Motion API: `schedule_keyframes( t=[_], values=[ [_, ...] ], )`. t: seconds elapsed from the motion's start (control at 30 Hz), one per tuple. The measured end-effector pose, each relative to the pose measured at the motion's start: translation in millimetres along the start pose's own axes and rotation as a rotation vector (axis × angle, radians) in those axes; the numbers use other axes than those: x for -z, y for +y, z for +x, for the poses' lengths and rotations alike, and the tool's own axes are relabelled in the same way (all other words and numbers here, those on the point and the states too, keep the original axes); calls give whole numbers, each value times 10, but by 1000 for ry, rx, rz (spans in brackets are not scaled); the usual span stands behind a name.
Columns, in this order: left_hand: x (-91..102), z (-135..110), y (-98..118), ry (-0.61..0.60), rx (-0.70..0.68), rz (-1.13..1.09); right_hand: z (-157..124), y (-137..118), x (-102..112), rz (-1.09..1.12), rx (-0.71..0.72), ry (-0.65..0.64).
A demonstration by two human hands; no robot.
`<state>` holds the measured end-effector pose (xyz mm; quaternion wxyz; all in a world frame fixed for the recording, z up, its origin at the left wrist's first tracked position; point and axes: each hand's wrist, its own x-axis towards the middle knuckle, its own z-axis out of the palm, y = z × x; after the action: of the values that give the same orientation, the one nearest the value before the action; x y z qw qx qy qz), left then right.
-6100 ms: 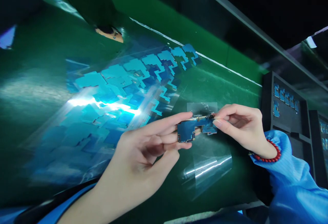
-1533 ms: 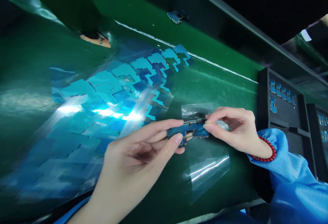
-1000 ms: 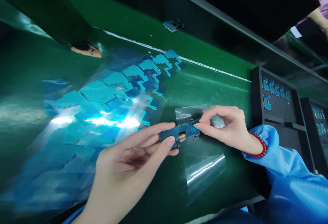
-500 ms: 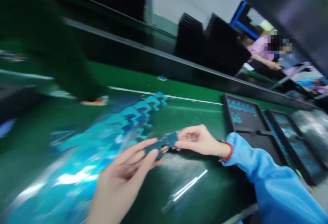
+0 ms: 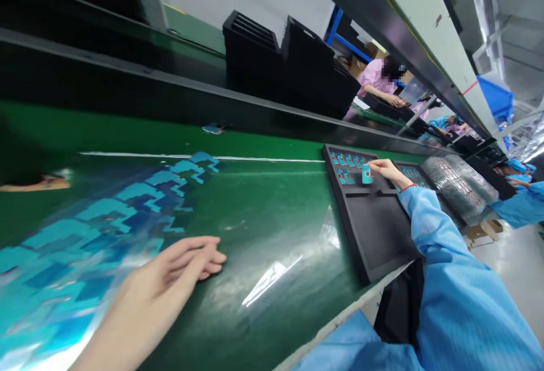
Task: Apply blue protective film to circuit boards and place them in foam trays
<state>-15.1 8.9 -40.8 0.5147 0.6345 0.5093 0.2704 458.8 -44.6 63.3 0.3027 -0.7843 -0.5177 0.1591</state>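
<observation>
My right hand pinches a small blue circuit board by its edge. It holds the board upright over the upper compartment of a black tray. Several similar boards lie in rows there, to the left of my fingers. Near the front of the green table, my left hand is loosely curled with nothing visible in it. Beside it, to the left, clear plastic film covers a spread of blue boards in overlapping rows.
A second black tray and a stack of clear plastic trays stand farther right. One small board lies by the back rail. Black racks stand behind the rail. Another person's hand shows at far left; co-workers sit beyond.
My right hand has carried the board from between both hands rightward to over the black tray. My left hand has let go of it and stayed at the left. The view has swung right.
</observation>
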Motion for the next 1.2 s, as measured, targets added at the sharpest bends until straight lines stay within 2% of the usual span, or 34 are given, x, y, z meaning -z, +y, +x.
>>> schedule_keyframes(
  t=[0.07,0.13,0.23,0.3,0.37,0.43,0.53,0.6,0.7,0.77,0.87,1.0,1.1,1.2],
  values=[
    [-51,-29,100,-118,99,-37,27,182,-4,-69,-12,-36],
    [-109,-62,199,-178,121,-55,53,229,-101,-114,23,-41],
    [-197,-110,293,-178,115,-3,50,71,-362,-138,123,-40],
    [-260,-144,315,-161,119,63,-42,-138,-631,-124,197,-98],
    [-327,-176,323,-152,111,81,-231,-386,-969,-95,266,-228],
    [-384,-196,345,-154,88,17,-477,-646,-1304,-44,317,-410],
    [-406,-200,450,-193,64,-166,-792,-1018,-1582,235,251,-719],
    [-376,-195,559,-195,54,-276,-890,-1217,-1566,498,173,-818],
    [-333,-185,671,-176,25,-327,-887,-1347,-1399,689,167,-768],
    [-321,-164,650,-170,1,-270,-842,-1269,-1322,531,178,-702],
    [-235,-65,476,-91,-61,-63,-801,-953,-1309,122,169,-614],
    [163,215,171,95,-115,307,-824,-573,-1307,-136,207,-635],
    [524,435,-4,245,-7,546,-790,-584,-1286,-298,282,-608],
    [762,554,-102,286,99,720,-618,-817,-1347,-402,382,-533]
  ],
)
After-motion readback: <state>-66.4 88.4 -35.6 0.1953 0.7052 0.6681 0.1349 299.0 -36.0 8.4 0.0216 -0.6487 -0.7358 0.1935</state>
